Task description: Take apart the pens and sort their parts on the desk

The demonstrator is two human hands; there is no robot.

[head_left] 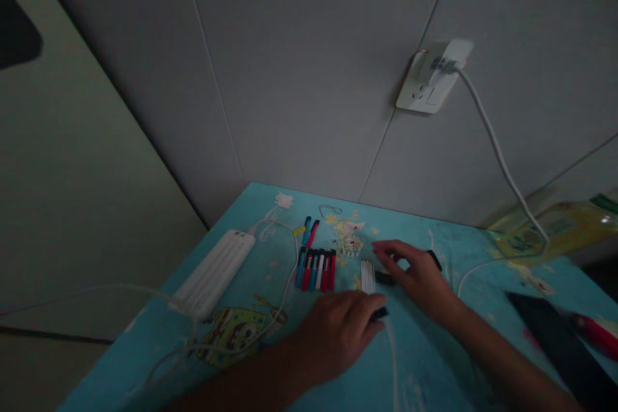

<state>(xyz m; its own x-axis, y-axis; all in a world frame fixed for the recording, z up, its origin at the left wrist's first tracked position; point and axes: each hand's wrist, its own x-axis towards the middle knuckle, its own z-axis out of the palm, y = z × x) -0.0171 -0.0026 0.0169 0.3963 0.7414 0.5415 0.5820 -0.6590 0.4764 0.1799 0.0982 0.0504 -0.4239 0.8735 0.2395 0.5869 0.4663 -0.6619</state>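
Note:
My left hand (340, 331) is low over the middle of the table, its thumb and index finger closed about a small black piece (380, 313). A white cable (394, 360) runs down just below that piece. To the right, my right hand (415, 270) has its fingers bent and apart, with nothing visible between them. By its thumb lies another small black object (385, 277), whose kind I cannot make out. A bundle of thin white sticks (367, 275) sits between the hands. Left of it, several blue, red and white capped pens (316, 269) lie in a row.
A white power strip (215, 273) lies at the left with a looping white cable. A charger (439, 63) is plugged into the wall socket (420, 93). At right are a bottle of yellow liquid (555, 228), a dark flat strip (555, 335) and a red object (596, 335).

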